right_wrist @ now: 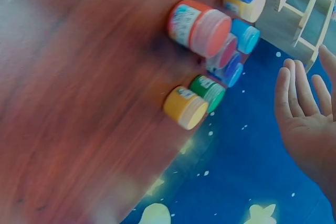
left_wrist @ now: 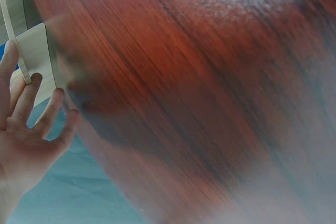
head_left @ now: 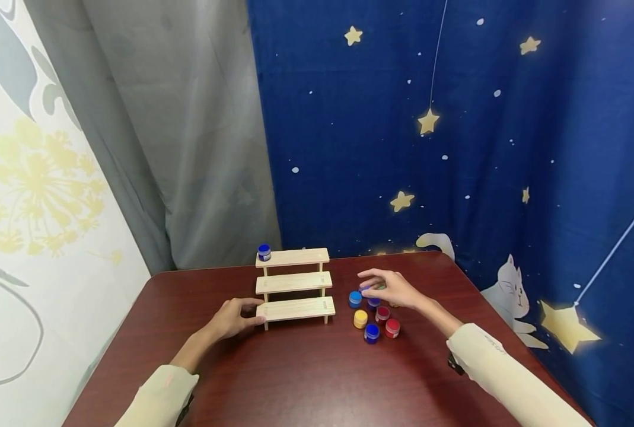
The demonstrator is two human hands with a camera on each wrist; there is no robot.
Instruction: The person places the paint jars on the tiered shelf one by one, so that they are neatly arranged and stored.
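A three-tier wooden stand (head_left: pixel 295 282) stands on the table, and a blue paint jar (head_left: pixel 264 252) sits at the left end of its top step. My left hand (head_left: pixel 230 317) holds the left end of the bottom step, thumb in front and fingers behind; the left wrist view shows fingertips at the board's edge. Above the group of paint jars hovers my right hand (head_left: pixel 394 289), fingers extended, holding nothing. Below it stand a light blue jar (head_left: pixel 355 299), a yellow jar (head_left: pixel 360 319), a dark blue jar (head_left: pixel 372 333) and a red jar (head_left: pixel 392 328). The hand partly hides others.
In the right wrist view, a green jar (right_wrist: pixel 208 93) and an orange-yellow jar (right_wrist: pixel 185 107) stand near the table edge. The dark red-brown table (head_left: pixel 306 373) ends at a grey curtain (head_left: pixel 215 148) and a blue starry curtain (head_left: pixel 359 148).
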